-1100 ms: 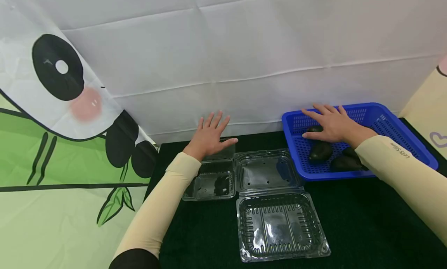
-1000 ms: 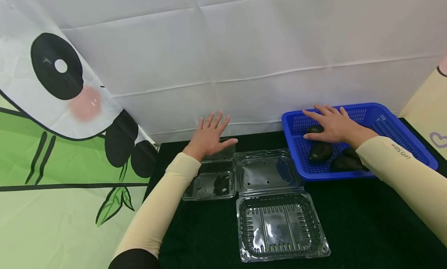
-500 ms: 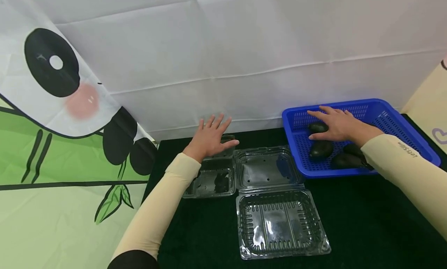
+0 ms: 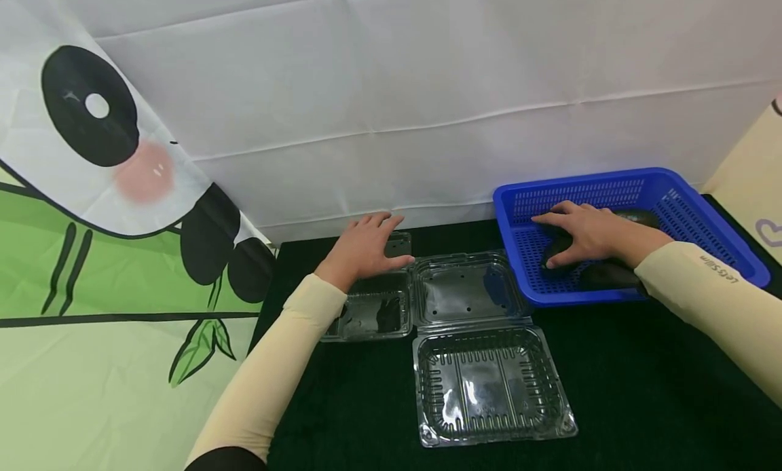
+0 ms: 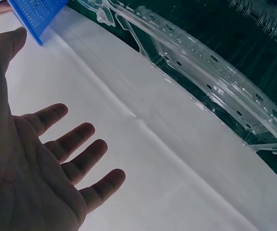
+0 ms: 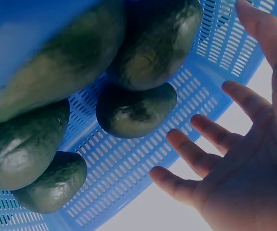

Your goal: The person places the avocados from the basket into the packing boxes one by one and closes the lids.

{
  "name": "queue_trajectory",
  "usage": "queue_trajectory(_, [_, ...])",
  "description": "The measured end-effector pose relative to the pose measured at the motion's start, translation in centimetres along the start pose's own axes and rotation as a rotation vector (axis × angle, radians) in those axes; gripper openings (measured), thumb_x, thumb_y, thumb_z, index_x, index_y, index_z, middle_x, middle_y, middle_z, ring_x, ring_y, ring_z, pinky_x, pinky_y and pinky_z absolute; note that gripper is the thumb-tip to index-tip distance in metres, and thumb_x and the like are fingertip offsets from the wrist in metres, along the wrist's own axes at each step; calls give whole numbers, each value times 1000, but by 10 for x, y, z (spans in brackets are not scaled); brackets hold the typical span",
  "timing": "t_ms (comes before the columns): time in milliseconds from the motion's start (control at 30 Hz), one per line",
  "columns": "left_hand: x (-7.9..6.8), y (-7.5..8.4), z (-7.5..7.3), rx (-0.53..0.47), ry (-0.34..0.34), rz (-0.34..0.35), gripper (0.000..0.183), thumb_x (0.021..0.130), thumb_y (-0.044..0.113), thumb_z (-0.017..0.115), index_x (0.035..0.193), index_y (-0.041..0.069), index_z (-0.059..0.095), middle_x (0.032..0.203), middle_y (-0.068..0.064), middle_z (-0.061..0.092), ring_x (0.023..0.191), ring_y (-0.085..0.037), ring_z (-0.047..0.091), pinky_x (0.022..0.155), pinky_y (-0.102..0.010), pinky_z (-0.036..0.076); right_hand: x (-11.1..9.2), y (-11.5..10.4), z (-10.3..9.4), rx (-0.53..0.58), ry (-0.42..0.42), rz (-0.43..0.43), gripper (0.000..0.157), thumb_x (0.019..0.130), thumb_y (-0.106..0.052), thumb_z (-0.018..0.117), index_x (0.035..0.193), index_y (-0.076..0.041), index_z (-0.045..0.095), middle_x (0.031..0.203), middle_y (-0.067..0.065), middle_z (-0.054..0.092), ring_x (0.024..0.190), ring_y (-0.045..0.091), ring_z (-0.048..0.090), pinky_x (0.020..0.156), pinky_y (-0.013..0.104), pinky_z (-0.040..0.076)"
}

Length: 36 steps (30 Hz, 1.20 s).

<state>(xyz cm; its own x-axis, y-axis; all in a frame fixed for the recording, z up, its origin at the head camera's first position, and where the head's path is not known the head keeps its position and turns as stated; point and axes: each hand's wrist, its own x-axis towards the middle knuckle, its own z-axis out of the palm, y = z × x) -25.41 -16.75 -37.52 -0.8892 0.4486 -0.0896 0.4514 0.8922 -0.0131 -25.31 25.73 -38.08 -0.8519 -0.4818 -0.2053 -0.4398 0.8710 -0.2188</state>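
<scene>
Right hand [image 4: 586, 235] over the near left part of the blue basket [image 4: 721, 233], palm down, fingers spread, thumb out to the side; nothing in its grip. Dark green fruits [image 6: 136, 113], avocado-like, lie inside the basket; right wrist view shows five, grouped together, smooth and shiny in spots, with the fingertips apart from them there. From the head view, the hand partly covers one fruit, another lies just below the wrist, one more behind it. Left hand [image 4: 360, 250] above the small transparent container [image 4: 366, 311], fingers loosely extended, thumb pointing toward the basket side; holds nothing, and left wrist view shows the palm and bent-free fingers in front of the white cloth [image 4: 427, 84]. Small container stands open, its lid part at the far side, partly hidden by the hand. Next to it, large transparent container [image 4: 489, 383], open flat: ribbed base nearer the person, lid half [image 4: 464, 288] with small holes farther back, just beside the basket. All of it on the worktop [image 4: 611, 362], dark green covering. Both arms in cream sleeves [image 4: 269, 369], lettering on the right one. Cartoon-printed sheet [image 4: 122, 267] hangs at the left, white cloth behind everything.
</scene>
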Motion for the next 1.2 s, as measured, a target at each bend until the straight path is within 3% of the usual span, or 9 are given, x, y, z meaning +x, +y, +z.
queue_trajectory(200, [-5,3,0,9,-5,12,92,94,74,54,165,22,28,166,-12,30,150,-35,30,120,-58,25,-3,-3,7,-9,-67,-12,83,83,-43,87,152,-15,51,148,29,41,123,60,49,91,81,38])
queue_trajectory(367, [-6,5,0,20,8,26,91,94,74,54,164,21,30,165,-13,32,149,-36,32,119,-58,26,-3,-6,13,3,-133,-17,75,84,-30,87,149,-13,55,148,32,41,115,55,58,90,74,46])
queue_trajectory(800, [-6,8,0,31,19,41,90,94,74,54,163,20,33,163,-14,34,148,-36,34,118,-59,27,-1,-4,13,-53,-306,-16,64,87,-11,83,145,-9,57,147,40,41,114,54,59,89,67,51])
queue_trajectory(1200, [-6,11,0,32,12,44,90,94,74,54,163,20,33,164,-14,34,149,-36,33,119,-58,27,-4,8,13,-34,-361,-15,51,88,-17,83,133,-19,61,128,29,55,95,34,63,77,57,56])
